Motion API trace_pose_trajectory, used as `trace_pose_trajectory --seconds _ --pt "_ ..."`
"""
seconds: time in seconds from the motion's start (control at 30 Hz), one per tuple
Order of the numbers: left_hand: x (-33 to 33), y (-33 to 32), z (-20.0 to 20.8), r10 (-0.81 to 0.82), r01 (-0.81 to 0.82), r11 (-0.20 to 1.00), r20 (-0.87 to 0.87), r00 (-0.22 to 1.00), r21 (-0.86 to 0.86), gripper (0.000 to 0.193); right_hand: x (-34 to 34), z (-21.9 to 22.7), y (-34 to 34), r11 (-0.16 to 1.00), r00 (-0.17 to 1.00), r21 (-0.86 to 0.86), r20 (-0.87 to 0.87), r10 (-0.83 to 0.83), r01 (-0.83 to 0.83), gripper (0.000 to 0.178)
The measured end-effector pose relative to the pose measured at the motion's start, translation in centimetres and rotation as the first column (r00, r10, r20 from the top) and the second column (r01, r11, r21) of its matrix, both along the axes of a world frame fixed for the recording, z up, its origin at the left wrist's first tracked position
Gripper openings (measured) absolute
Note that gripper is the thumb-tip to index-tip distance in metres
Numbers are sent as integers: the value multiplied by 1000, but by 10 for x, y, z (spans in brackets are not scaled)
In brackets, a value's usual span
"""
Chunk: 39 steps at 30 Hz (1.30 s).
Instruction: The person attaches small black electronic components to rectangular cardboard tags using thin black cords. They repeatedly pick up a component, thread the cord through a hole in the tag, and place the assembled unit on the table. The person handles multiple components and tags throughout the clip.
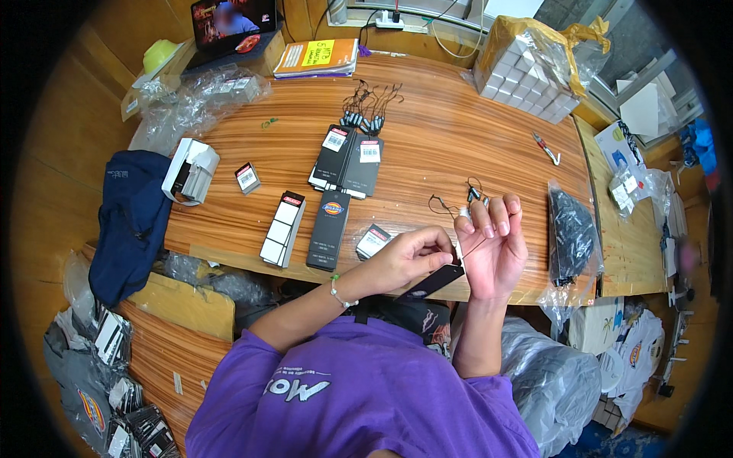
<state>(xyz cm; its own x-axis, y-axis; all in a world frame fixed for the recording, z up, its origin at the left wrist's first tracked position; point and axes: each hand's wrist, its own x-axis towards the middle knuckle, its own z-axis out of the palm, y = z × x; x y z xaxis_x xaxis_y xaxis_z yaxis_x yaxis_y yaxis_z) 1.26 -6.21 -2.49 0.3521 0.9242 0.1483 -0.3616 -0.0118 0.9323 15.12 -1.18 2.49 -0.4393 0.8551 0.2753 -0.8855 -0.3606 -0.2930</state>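
Near the table's front edge, my left hand (418, 258) pinches a black hang tag (432, 285) by its upper end, between thumb and fingertips. Close beside it, my right hand (495, 248) is raised palm up with curled fingers, gripping a thin black hang-tag string (475, 192); a loop and small dark fastener stick out beyond the fingertips. To the left of my hands stand a small stack of white-labelled stickers (374, 241), a tall stack of black tags (328, 231) and a stack of white label cards (282, 230). Farther back lie labelled black tags (360, 169) with their strings (370, 107) fanned out.
A small sticker stack (247, 178) and a white box (191, 171) are at left, beside a navy bag (131, 221). A plastic bag of black strings (571, 233) lies right, a red multi-tool (546, 148) behind it. A plastic-wrapped block of small boxes (527, 72) stands back right; a laptop (233, 23) back left.
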Motion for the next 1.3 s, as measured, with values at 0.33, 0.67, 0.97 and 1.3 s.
trace_pose_trajectory --seconds 0.33,0.67,0.97,1.3 --pt "11 -2 -1 -100 112 985 96 990 -128 18 -7 1 -2 996 997 34 5 -77 76 9" --pt "-29 3 45 609 -394 772 -401 685 500 13 15 6 -8 906 801 381 477 -363 184 7" --pt "-37 -3 59 537 -436 834 -319 781 337 16 -4 13 -22 889 518 433 732 -442 148 17" --pt "-39 -5 52 342 -340 940 -77 937 39 16 -5 12 -24 887 537 461 756 -375 -31 34"
